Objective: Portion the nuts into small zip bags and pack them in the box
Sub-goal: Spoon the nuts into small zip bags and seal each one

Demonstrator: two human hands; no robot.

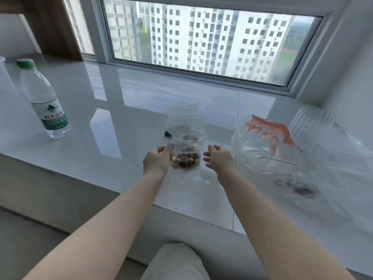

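1. Small zip bag point(186, 152) held upright just above the pale sill point(101, 110), in front of the knees, with a clump of nuts point(184, 161) settled in its bottom third.
2. Left hand point(158, 161) pinching the bag's left edge, thumb on the near face at about mid-height; top strip not yet pressed together, as far as can be judged.
3. Right hand point(218, 158) just beside the bag's right edge, apart from it, fingers loosely curled and holding nothing.
4. More small bags point(186, 120) lined up just behind, at least one with something dark inside; contents otherwise too faint to tell.
5. Big clear bag point(282, 146) with red print lying well to the right, a dark patch of what may be leftover nuts under its near end.
6. Water bottle point(43, 100) standing far left, well apart. No box in view.
7. Handling, as a judgement: thin, limp, slick film; very light on top, all weight low, so likely to swing or fold if pinched by one corner only.
8. Best hold probably both upper corners, just under the zip strip, keeping the mouth level and taut for sealing.
9. Squeezing the lower part risks crushing nuts or poking the film; tipping while unsealed risks spilling.
10. Once sealed, probably easiest carried flat by the empty top margin.
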